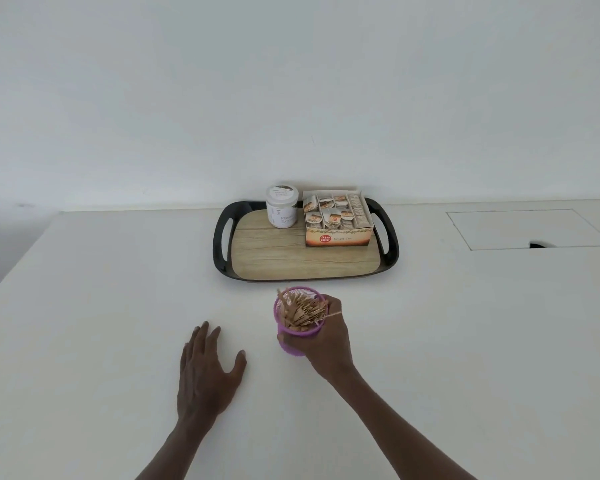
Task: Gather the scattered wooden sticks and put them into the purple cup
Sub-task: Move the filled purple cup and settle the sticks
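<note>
A broad white counter (118, 306) is shown against a white wall, with a rectangular cut-out panel (527, 228) set into its far right. At the far middle a black-handled tray (222, 237) with a wood-grain base is seen, carrying a white lidded jar (282, 210) at its back left and, just beside it, an open box of tea bags (338, 220) at its back right. Near the front edge of the tray, but apart from it, the purple cup (293, 342) is held slightly tilted by the right hand (328, 336); the grip is closed round the cup's right side and lower wall, with the thumb across the near face. The cup is seen to be filled with wooden sticks (300, 311), bunched and leaning, and one stick (333, 316) is laid across the rim over the hand's fingers, its far end apparently not fully inside. The left hand (207, 372) is laid flat on the counter to the left of the cup, well apart from it, its grip wide, fingers spread and nothing held. No loose sticks are visible on the counter, so the gathering is judged almost complete; only the seating of the stray stick, and perhaps the setting down of the cup, is judged to remain
</note>
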Available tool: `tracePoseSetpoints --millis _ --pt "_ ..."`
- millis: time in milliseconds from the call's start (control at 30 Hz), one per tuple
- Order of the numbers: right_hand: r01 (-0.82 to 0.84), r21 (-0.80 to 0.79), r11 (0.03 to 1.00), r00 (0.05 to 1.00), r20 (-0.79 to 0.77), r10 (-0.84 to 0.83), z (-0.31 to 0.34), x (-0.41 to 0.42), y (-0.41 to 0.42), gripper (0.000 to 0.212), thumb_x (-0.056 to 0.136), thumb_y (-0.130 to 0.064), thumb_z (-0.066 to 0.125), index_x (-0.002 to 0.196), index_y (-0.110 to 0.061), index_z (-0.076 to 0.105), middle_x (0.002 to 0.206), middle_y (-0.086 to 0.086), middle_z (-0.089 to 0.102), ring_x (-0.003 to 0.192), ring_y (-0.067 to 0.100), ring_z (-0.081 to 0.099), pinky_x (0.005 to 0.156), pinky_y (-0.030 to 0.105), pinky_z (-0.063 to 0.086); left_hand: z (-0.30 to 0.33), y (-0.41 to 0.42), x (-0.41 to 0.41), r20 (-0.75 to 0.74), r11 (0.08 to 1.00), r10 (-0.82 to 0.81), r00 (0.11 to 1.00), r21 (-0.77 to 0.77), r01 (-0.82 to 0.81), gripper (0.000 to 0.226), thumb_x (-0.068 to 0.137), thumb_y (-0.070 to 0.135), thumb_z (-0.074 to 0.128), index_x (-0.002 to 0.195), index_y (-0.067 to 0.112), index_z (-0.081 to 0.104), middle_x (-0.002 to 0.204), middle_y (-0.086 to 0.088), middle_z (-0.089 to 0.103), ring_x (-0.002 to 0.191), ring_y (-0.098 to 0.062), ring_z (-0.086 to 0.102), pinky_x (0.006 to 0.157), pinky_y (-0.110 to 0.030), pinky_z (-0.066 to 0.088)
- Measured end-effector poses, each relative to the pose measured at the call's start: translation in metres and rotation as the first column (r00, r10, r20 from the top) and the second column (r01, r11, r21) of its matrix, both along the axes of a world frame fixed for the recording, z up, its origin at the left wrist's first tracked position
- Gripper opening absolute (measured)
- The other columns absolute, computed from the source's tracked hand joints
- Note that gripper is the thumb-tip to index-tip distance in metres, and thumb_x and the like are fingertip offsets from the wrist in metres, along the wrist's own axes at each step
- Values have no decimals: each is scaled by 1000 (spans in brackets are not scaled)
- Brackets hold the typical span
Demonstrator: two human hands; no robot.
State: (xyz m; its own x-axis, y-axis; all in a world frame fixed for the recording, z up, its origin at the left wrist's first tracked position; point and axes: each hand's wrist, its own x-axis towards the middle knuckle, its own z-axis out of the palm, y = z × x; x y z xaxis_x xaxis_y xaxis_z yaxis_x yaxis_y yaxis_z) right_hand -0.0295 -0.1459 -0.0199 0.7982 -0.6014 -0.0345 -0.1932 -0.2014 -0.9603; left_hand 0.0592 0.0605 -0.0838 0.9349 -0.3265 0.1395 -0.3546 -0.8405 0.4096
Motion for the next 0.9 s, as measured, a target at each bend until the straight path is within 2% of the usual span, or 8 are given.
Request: tracePoseSetpoints --millis 100,300,400,500,600,767,833,900 --pt "-52 -22 998 998 -19 52 -2 -1 4 95 40 -43 96 121 -29 48 115 -12 64 107 8 63 80 25 60 0 1 1 1 1000 -6 1000 -2 6 71 85 51 61 140 9 49 156 -12 38 146 -27 30 118 -47 30" --pt "-59 -1 998 998 -29 59 -3 -3 4 97 40 -38 98 123 -28 48 115 -11 65 107 8 64 82 27 60 1 1 0 23 1000 -8 1000 -7 8 73 82 55 53 139 9 51 154 -13 40 146 -28 32 118 -45 31" --pt "15 23 1000 1000 -13 -14 -2 -4 1 94 40 -37 97 119 -29 48 115 -9 64 105 9 64 78 26 60 1 1 0 28 1000 -1 1000 -7 1 73 82 54 53 138 8 51 154 -13 40 145 -28 32 118 -46 31" --pt "-41 -6 999 999 -31 41 -1 -4 1 95 41 -38 97 121 -28 47 115 -11 64 106 7 63 81 22 59 1 1 0 20 1000 -9 1000 -8 9 72 82 54 53 138 9 51 154 -13 40 146 -28 32 118 -46 31" --pt "27 10 1000 999 -23 -27 -1 -5 -1 95 41 -39 97 121 -28 47 116 -11 62 107 8 62 83 25 58 1 0 0 19 1000 -5 1000 -5 6 70 83 52 57 138 9 51 154 -13 40 145 -28 32 117 -47 31" --pt "-22 -36 999 999 -40 20 -3 -7 0 95 41 -40 96 122 -29 48 116 -12 63 108 7 61 85 29 59 1 1 0 32 1000 -1 999 -15 2 72 82 54 52 137 8 53 154 -13 41 145 -28 33 118 -46 31" --pt "32 -28 999 999 -22 -33 -2 -8 -1 93 42 -37 97 120 -29 47 116 -10 61 108 9 61 85 30 59 1 0 -1 28 1000 -4 1000 -13 4 74 82 55 49 138 8 51 155 -13 39 146 -27 31 118 -47 30" --pt "-26 -73 997 999 -36 23 -1 -7 -1 94 42 -37 97 121 -31 46 117 -11 61 109 8 60 86 29 58 1 0 0 20 1000 -18 1000 -5 18 76 83 55 49 143 8 46 160 -12 31 150 -25 22 121 -46 24"
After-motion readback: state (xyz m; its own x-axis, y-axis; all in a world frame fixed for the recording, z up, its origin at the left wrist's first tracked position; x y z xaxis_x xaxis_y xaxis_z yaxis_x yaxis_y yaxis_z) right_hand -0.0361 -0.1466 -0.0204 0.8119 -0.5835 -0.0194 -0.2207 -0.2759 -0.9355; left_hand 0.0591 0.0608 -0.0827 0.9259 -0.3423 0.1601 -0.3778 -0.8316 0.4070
